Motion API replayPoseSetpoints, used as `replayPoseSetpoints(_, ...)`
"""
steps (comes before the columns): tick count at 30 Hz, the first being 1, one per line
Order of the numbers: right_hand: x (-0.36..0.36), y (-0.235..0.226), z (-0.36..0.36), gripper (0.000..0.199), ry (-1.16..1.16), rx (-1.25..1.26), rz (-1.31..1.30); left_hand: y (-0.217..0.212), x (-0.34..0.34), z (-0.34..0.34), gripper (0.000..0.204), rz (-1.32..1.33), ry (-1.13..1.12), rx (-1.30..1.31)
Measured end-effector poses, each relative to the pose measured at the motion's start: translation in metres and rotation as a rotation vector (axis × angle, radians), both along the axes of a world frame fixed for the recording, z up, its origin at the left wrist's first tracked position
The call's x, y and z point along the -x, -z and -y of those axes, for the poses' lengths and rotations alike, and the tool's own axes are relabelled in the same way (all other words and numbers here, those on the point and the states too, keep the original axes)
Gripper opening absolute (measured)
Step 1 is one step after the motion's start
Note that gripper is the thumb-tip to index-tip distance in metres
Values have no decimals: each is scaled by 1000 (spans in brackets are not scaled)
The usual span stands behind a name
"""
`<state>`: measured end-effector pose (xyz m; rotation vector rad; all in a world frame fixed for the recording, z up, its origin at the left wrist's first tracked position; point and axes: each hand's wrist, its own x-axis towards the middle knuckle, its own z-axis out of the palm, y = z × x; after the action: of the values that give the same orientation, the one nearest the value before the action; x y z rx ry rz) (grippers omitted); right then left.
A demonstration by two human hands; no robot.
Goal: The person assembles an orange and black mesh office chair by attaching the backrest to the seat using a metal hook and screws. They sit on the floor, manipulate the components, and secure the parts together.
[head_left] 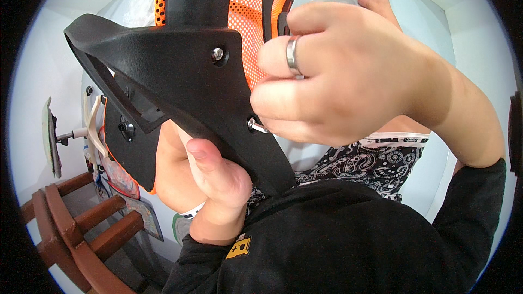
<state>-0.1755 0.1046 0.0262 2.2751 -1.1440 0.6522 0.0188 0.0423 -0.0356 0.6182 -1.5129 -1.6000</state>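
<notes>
R hand [348, 76] was clenched on a small hex key [257, 126] at the near bolt hole of the black bracket [185, 81]. L hand [210, 177] gripped the bracket from below. Best: key kept seated straight, bracket held steady against orange mesh [250, 0].

A single view is given, taken from the head and aimed steeply downward along the body. The black chair bracket [180, 76] and both hands are seen very close, filling most of the bent fisheye picture.
</notes>
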Motion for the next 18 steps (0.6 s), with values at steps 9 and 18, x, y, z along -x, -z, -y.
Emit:
replayPoseSetpoints(9, -2, 7, 4, 12, -53, -84, 218, -24, 19, -14, 71, -85, -185, -290)
replayPoseSetpoints(18, 2, 70, 22, 15, -121, 208, 212, -5, 7, -1, 63, -171, 12, -82)
